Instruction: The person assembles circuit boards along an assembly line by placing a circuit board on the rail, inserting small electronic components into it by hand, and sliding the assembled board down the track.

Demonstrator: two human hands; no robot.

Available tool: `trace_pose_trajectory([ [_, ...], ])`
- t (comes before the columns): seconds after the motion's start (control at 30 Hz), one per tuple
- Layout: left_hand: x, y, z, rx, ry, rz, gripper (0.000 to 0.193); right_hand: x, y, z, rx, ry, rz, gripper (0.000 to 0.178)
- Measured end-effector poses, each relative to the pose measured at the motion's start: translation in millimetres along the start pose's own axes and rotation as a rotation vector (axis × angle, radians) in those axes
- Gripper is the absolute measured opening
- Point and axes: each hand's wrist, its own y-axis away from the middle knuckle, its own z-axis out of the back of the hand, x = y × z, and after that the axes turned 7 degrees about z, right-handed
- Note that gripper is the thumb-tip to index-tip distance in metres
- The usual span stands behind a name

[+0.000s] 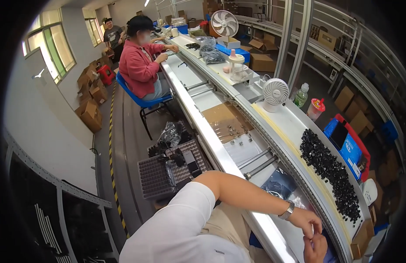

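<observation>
Over the near end of the long workbench, at the lower right, my two hands meet. My left hand, with a metal watch on its wrist, reaches across with its fingers bent into a pinch. Just below it, my right hand shows curled fingers, its tips against those of the left. Whatever lies between the fingertips is too small and covered to name. A large pile of small black parts lies on the raised shelf, beyond my hands. Clear plastic bags rest on the bench beside my left forearm.
A white fan, a bottle and a red-lidded cup stand along the shelf. Black trays sit on the left, below the bench. Farther along, a co-worker in a pink jacket sits at the bench. Small metal parts lie on cardboard.
</observation>
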Motion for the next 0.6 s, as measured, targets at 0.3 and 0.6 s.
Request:
trace_pose_trajectory([
  [0.3, -12, 2, 10, 0.083, -0.174, 0.005, 0.041, 33, -29, 0, -0.018, 0.295, -0.11, 0.017],
  [0.6, -37, 42, 33, -0.143, -0.271, 0.296, 0.038, 42, -85, 59, 0.38, 0.092, -0.196, 0.032],
])
